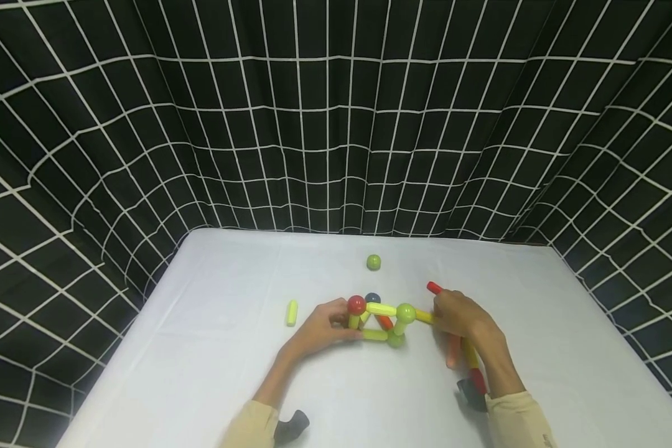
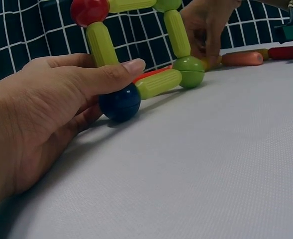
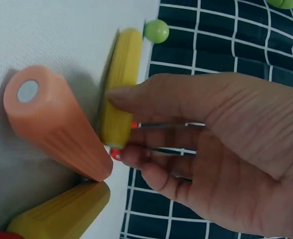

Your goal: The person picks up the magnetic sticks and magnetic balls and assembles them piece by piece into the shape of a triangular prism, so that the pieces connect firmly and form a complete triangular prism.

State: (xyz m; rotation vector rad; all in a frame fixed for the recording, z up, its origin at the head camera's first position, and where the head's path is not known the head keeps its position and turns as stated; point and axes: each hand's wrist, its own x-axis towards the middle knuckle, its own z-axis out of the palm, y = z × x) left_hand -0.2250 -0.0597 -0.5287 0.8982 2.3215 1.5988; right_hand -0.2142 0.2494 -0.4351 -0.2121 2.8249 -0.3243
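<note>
My left hand (image 1: 325,326) grips the left side of a frame built of magnetic rods and balls. In the left wrist view its thumb lies across a yellow-green rod (image 2: 101,44) just above a blue ball (image 2: 120,103). The frame's upper corners carry a red ball (image 1: 356,305) and a green ball (image 1: 406,313); another green ball (image 1: 395,339) rests at a lower corner. My right hand (image 1: 462,314) pinches a yellow rod (image 3: 121,74) between thumb and fingers, right of the frame. Beside that hand lies an orange rod (image 3: 61,124).
A loose green ball (image 1: 373,262) lies toward the back of the white table (image 1: 229,280). Left of the frame is a loose yellow-green rod (image 1: 292,313). A red rod (image 1: 434,287) shows beyond the right hand; a yellow rod (image 1: 471,354) and a red rod (image 1: 478,379) lie under the right forearm.
</note>
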